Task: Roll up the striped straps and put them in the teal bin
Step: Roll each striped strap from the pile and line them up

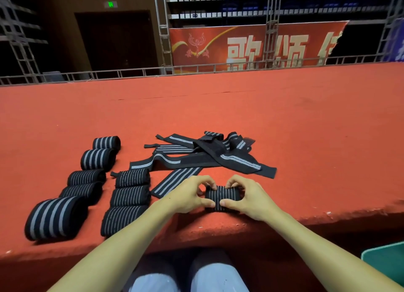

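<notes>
A black strap with thin grey stripes, rolled into a tight bundle (pixel 220 197), lies near the front edge of the red carpeted stage. My left hand (pixel 190 195) pinches its left end and my right hand (pixel 247 195) pinches its right end, thumbs at the front, fingers curled over the top. Behind my hands lies a loose pile of unrolled striped straps (pixel 209 155), one flat strap (pixel 175 181) reaching toward my left hand. Several rolled straps (pixel 129 195) stand in two rows at the left. A corner of the teal bin (pixel 384 263) shows at the lower right, below the stage.
The red stage surface (pixel 306 138) stretches far back to a metal rail. Its front edge (pixel 328 217) drops off just before my knees. A large wide-striped roll (pixel 54 217) sits at the front left. Scaffolding and a red banner stand behind.
</notes>
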{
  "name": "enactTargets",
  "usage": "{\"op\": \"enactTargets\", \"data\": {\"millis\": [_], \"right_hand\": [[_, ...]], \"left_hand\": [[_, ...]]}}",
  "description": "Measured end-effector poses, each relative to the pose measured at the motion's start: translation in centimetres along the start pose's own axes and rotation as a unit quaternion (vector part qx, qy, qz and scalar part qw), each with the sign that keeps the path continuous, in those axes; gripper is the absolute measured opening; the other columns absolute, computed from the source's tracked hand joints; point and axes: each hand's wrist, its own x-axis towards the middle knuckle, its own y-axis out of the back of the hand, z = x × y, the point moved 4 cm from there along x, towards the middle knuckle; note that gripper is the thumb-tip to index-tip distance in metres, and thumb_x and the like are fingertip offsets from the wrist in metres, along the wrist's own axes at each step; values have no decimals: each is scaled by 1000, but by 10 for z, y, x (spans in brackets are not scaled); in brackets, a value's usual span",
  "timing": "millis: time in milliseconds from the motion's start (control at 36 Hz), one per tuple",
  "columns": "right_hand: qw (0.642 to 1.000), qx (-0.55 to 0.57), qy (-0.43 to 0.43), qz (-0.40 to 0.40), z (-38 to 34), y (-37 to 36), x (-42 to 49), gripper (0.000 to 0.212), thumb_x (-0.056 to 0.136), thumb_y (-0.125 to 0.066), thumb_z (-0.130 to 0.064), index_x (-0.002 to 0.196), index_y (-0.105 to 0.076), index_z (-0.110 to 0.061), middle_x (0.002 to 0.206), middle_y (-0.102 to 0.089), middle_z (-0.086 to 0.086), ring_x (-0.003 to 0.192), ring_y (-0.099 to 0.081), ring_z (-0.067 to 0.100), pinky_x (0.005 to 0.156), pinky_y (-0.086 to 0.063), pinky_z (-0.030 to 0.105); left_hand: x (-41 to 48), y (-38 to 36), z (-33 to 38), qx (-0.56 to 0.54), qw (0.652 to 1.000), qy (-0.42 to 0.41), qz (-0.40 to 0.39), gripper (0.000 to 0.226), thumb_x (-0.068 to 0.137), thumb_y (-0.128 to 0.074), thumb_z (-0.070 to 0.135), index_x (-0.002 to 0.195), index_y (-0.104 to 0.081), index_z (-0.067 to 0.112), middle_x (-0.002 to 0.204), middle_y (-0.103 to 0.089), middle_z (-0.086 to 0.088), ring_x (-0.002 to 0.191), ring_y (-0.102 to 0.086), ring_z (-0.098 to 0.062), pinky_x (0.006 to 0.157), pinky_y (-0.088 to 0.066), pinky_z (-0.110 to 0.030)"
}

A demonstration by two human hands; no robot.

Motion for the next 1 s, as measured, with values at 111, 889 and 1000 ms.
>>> {"op": "enactTargets", "data": {"millis": [111,889,1000], "right_hand": [[1000,-1,1,-29,-3,5,4,34,72,-86,-39,87,-56,-32,89,-64,-12,82,-62,14,77,-50,32],[989,-137,-54,31,78,43,122,38,84,-74,-38,117,-57,-33,112,-46,-8,109,-51,16,95,-42,33],[994,-103,-32,15,77,45,127,38,83,-78,-31,115,-59,-35,109,-51,-7,104,-48,11,90,-37,27]], "left_hand": [[2,10,4,19,999,-35,8,25,80,-82,24,101,-67,24,115,-57,3,94,-53,1,80,-39,-9],[224,28,-53,295,943,-100,-118,48,92,-67,33,137,-53,25,155,-33,-5,146,-24,-23,118,-17,-32],[231,32,-63,302,938,-90,-145,50,89,-65,47,136,-48,39,141,-44,2,137,-31,-21,112,-29,-50]]}}
